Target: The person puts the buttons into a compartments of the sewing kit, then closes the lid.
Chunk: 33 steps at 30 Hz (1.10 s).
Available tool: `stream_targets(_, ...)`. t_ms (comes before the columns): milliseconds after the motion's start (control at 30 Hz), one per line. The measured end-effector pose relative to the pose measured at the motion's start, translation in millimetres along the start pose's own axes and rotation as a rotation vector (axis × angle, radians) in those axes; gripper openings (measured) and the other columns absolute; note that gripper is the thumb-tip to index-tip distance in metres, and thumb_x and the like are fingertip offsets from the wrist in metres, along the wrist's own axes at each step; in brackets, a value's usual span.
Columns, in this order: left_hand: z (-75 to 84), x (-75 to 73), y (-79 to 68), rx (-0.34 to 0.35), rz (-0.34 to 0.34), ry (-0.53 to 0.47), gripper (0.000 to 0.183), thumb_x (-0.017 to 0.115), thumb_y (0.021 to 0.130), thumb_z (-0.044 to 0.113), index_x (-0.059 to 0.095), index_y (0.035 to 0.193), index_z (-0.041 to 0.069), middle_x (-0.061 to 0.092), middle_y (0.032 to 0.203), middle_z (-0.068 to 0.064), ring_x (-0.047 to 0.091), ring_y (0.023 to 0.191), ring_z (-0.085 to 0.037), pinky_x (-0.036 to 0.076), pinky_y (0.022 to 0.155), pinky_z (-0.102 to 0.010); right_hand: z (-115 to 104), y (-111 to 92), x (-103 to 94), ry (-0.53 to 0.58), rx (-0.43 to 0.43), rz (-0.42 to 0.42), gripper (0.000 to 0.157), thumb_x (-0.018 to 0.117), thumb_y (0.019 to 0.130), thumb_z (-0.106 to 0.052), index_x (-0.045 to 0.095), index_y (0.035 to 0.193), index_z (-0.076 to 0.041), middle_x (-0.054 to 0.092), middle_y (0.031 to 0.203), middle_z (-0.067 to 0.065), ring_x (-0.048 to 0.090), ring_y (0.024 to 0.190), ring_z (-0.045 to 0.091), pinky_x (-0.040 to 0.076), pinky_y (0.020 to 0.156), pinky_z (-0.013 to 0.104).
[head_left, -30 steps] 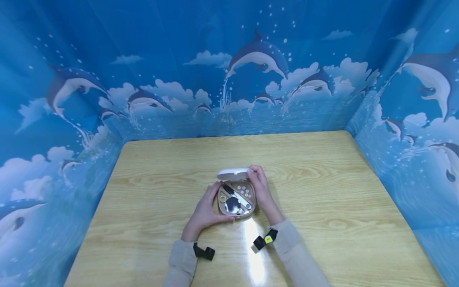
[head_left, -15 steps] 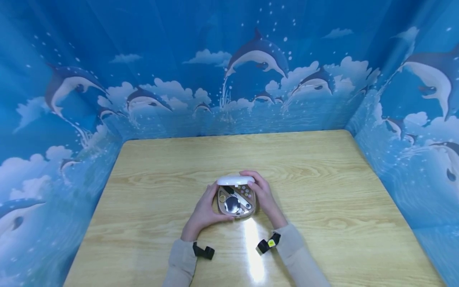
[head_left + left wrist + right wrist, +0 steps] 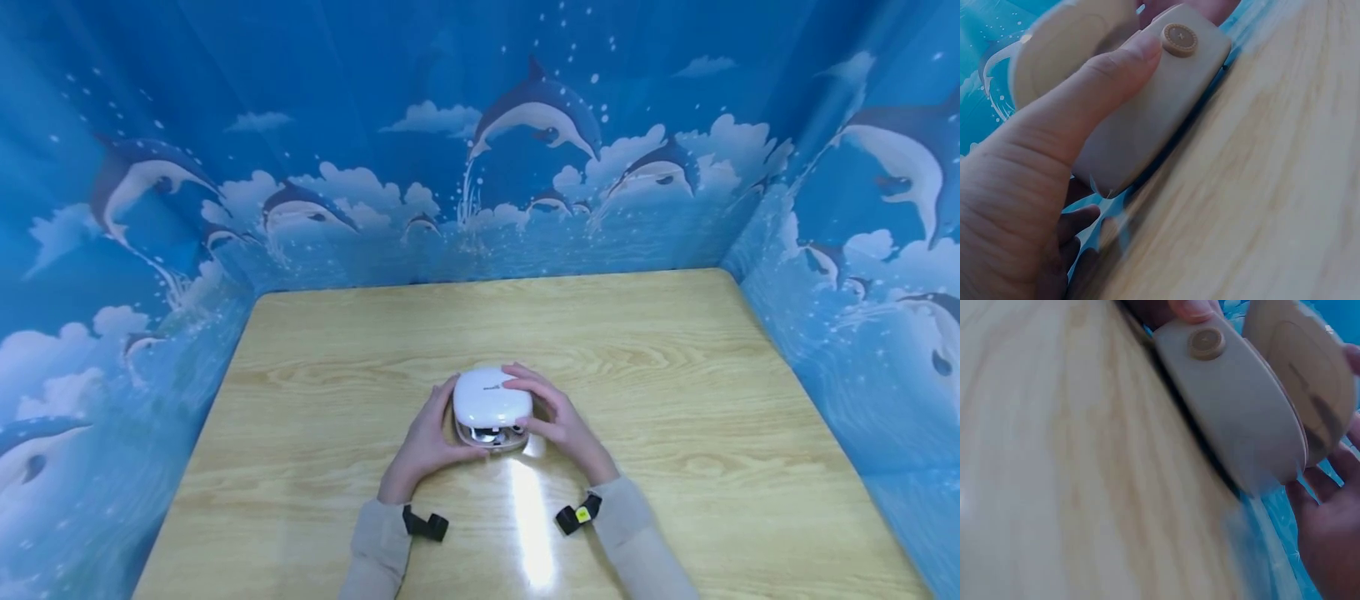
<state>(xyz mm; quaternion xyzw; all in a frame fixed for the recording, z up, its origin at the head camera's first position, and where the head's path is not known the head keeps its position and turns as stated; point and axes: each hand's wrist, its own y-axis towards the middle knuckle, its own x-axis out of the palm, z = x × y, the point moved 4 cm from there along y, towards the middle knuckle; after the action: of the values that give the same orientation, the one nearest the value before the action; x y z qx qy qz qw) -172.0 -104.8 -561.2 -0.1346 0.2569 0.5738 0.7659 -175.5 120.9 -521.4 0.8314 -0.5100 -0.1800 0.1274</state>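
Observation:
A small sewing kit box (image 3: 504,447) stands mid-table, its glossy white lid (image 3: 483,404) hinged at the back and tilted low over the base. Through the front gap part of the contents shows; the rest is hidden. My left hand (image 3: 427,442) grips the base from the left, thumb at the front beside a tan button-shaped clasp (image 3: 1180,39). From the right, my right hand (image 3: 564,423) holds the lid, fingers over its top and thumb at its front right edge. In the right wrist view, the lid's tan inner face (image 3: 1304,369) stands at an angle to the base.
The wood-grain table (image 3: 337,358) extends around the box on all sides. A blue dolphin-print curtain (image 3: 360,192) hangs behind and along both sides. A black wrist camera (image 3: 426,525) sits on the left wrist and another camera (image 3: 577,515) on the right.
My right hand has swung the lid from upright at the back forward and down over the contents, moving toward me with it. The left hand keeps its grip on the base.

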Motion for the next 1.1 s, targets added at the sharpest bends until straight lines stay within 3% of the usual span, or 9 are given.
stream_targets(133, -0.3, -1.0, -1.3, -0.031, 0.001, 0.023, 0.126, 0.091, 0.057, 0.056, 0.022, 0.159, 0.025, 0.027, 0.161, -0.005, 0.016, 0.148, -0.037, 0.018, 0.118, -0.056, -15.0, 1.0, 3.2, -0.101, -0.008, -0.038, 0.051, 0.072, 0.078, 0.011, 0.056, 0.126, 0.011, 0.038, 0.148, 0.033, 0.020, 0.143, 0.052, 0.008, 0.116, 0.067)
stream_targets(300, 0.2, -2.0, -1.0, -0.010, 0.002, 0.031, 0.125, 0.091, 0.058, 0.056, 0.024, 0.158, 0.022, 0.028, 0.161, -0.006, 0.018, 0.148, -0.037, 0.019, 0.118, -0.057, -25.4, 1.0, 5.8, -0.134, 0.013, -0.050, 0.052, 0.075, 0.076, 0.010, 0.058, 0.126, 0.010, 0.037, 0.149, 0.033, 0.018, 0.143, 0.054, 0.006, 0.114, 0.072)
stream_targets(367, 0.8, -2.3, -0.8, -0.008, 0.001, 0.030, 0.125, 0.091, 0.058, 0.056, 0.025, 0.158, 0.022, 0.028, 0.161, -0.006, 0.018, 0.148, -0.037, 0.019, 0.118, -0.057, -19.6, -1.2, 6.6, -0.140, 0.026, -0.050, 0.055, 0.078, 0.076, 0.006, 0.059, 0.128, 0.006, 0.035, 0.152, 0.029, 0.016, 0.145, 0.049, 0.005, 0.113, 0.072)
stream_targets(567, 0.3, -3.6, -1.1, -0.013, -0.001, 0.022, 0.125, 0.091, 0.057, 0.057, 0.025, 0.158, 0.025, 0.028, 0.161, -0.004, 0.017, 0.148, -0.035, 0.019, 0.119, -0.055, 20.7, -11.6, 8.6, -0.185, 0.115, -0.038, 0.069, 0.089, 0.073, -0.019, 0.059, 0.136, -0.020, 0.018, 0.165, 0.003, 0.013, 0.150, 0.031, 0.008, 0.114, 0.070)
stream_targets(700, 0.7, -3.9, -2.1, -0.019, -0.002, 0.022, 0.123, 0.091, 0.059, 0.055, 0.025, 0.158, 0.025, 0.027, 0.162, -0.006, 0.015, 0.148, -0.038, 0.019, 0.118, -0.058, 27.4, -15.0, 10.2, -0.190, 0.165, -0.022, 0.070, 0.089, 0.074, -0.026, 0.058, 0.137, -0.028, 0.011, 0.166, -0.002, 0.013, 0.150, 0.029, 0.009, 0.115, 0.068)
stream_targets(967, 1.6, -3.3, -3.4, -0.058, -0.008, -0.006, 0.116, 0.088, 0.065, 0.057, 0.024, 0.158, 0.028, 0.025, 0.162, -0.006, 0.014, 0.149, -0.036, 0.018, 0.118, -0.058, 24.2, -14.7, 12.4, -0.161, 0.135, 0.025, 0.069, 0.092, 0.068, -0.014, 0.062, 0.131, -0.017, 0.019, 0.164, 0.008, 0.016, 0.148, 0.036, 0.009, 0.115, 0.069)
stream_targets(1100, 1.0, -3.0, -3.2, -0.044, 0.003, -0.015, 0.115, 0.089, 0.065, 0.053, 0.026, 0.158, 0.026, 0.027, 0.161, -0.009, 0.014, 0.148, -0.039, 0.018, 0.117, -0.060, 23.3, -14.1, 12.8, -0.148, 0.125, 0.043, 0.069, 0.092, 0.066, -0.012, 0.064, 0.129, -0.014, 0.021, 0.163, 0.011, 0.017, 0.147, 0.038, 0.008, 0.114, 0.070)
